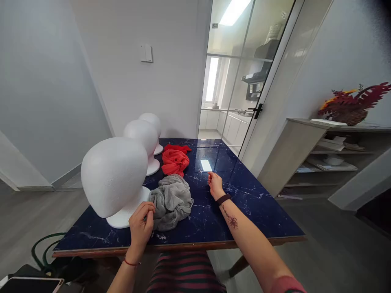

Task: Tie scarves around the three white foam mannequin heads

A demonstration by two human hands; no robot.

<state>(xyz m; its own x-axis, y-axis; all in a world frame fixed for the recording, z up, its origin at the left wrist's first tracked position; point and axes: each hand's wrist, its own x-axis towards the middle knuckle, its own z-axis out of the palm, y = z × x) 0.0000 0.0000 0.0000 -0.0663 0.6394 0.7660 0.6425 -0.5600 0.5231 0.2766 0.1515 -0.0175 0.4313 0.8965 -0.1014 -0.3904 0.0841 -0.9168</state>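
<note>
My left hand (142, 224) rests near the front of the table, its fingers curled in, right beside the left edge of a crumpled grey scarf (172, 201). Its fingertips seem to meet the cloth, but I see no fold gripped in them. Over the middle of the table my right hand (215, 184) is loosely closed, with nothing visible in it, a little right of the scarves. Behind the grey scarf lie a bunched coral-red scarf (174, 162) and a darker red scarf (183, 149). Three white foam heads stand along the left side: near (114, 175), middle (141, 136) and far (152, 122).
The dark blue marbled table (241, 203) has a wooden edge and meets the wall at the back. A glass door (232, 81) stands behind it. On the right is a shelf unit (293, 158) topped by a red plant arrangement (354, 106). A phone-like device (32, 285) lies lower left.
</note>
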